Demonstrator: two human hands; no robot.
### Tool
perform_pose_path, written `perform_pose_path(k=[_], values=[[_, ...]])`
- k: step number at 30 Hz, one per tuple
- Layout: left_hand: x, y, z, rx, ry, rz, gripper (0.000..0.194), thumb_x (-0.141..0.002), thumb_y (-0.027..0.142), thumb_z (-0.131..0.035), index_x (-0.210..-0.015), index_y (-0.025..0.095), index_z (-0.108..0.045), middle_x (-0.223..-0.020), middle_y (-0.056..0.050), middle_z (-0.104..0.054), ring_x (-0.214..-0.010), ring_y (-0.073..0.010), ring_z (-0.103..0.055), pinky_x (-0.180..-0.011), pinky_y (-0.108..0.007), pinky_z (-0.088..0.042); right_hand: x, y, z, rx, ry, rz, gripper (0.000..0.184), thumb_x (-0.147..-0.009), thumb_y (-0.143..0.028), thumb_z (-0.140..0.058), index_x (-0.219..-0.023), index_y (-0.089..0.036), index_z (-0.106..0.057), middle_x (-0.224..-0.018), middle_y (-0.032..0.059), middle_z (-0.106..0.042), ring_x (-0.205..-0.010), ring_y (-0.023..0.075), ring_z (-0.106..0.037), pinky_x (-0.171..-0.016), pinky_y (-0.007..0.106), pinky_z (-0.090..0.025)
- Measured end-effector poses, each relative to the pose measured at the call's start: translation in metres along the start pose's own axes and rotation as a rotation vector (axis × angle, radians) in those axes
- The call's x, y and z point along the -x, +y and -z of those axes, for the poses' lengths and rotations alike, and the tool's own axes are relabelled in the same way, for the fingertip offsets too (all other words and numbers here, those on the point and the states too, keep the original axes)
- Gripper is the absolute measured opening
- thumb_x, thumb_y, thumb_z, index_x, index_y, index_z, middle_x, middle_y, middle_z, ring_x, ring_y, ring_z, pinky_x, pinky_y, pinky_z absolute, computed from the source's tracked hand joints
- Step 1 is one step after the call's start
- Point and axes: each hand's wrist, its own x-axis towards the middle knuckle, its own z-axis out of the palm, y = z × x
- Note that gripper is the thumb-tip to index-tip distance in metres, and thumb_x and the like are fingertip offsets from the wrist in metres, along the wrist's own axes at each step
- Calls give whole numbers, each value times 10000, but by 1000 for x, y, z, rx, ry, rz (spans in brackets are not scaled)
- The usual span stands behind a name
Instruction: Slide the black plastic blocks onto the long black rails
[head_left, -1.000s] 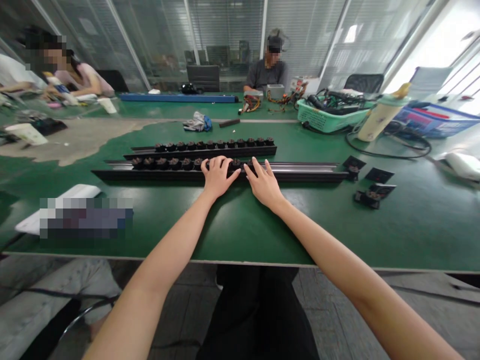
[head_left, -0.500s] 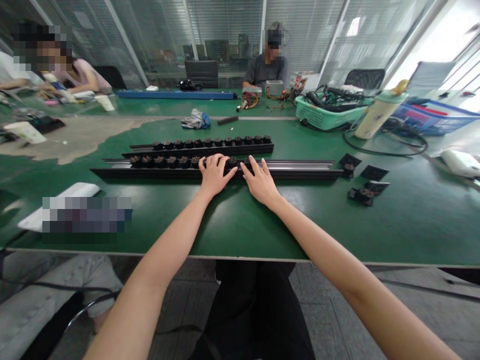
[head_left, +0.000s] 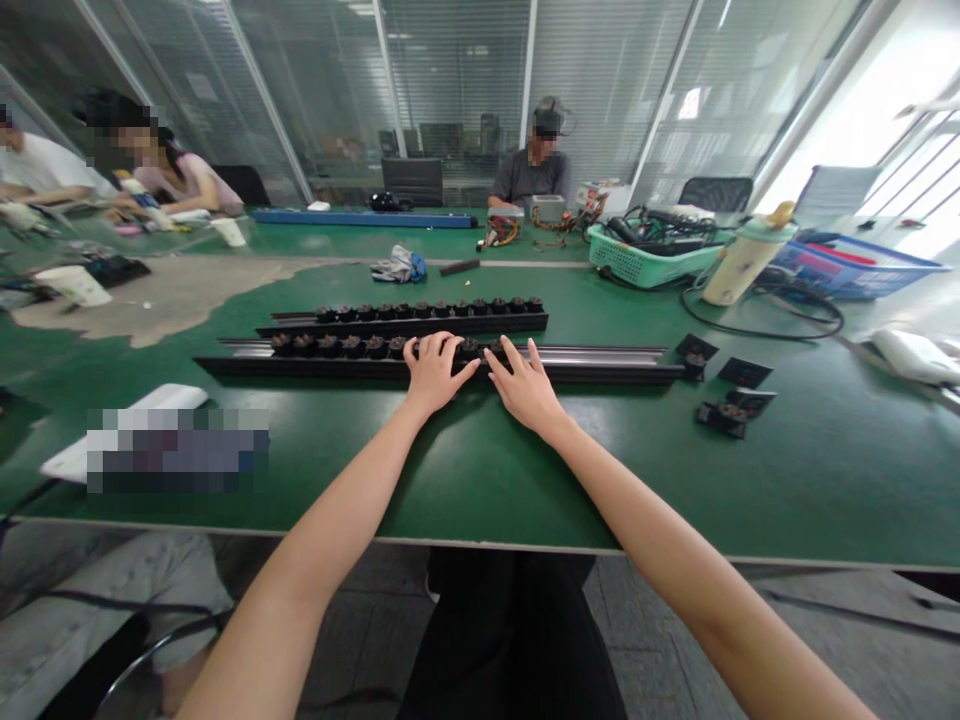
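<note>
the left grip [head_left: 433,380] hides part of the near rail [head_left: 367,368].

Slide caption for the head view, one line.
Left hand and right hand at the nearer black rail, a second rail behind it, both rails on a green table.

Can't read any text, label or number from here. I get small marks on the cream bottle [head_left: 735,268] and reddish ones on the white box [head_left: 611,197] at the back, too blurred to make out.
</note>
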Motion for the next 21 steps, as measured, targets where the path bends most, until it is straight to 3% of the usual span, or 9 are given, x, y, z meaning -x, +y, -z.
perform_pose_path(k=[9,21], values=[[0,1,2,-4,-9,11,477,-1002,563,-525,-1364,272,-630,-1432,-116,-604,-1386,-329,-470,-1254,-569,-155,2,2,-1,29,49,-6,493,-1100,-277,-373,-1556,-171,-527,-1653,215,-414,-1408,301,-564,-1300,666,-64],[0,0,2,-1,-9,9,474,-1001,564,-526,-1351,264,-639,-1417,-119,-614,-1379,-325,-476,-1254,-569,-157,3,3,0,26,16,-20,502,-1102,-309,-374,-1567,-183,-515,-1665,218,-391,-1419,305,-550,-1294,658,-77]])
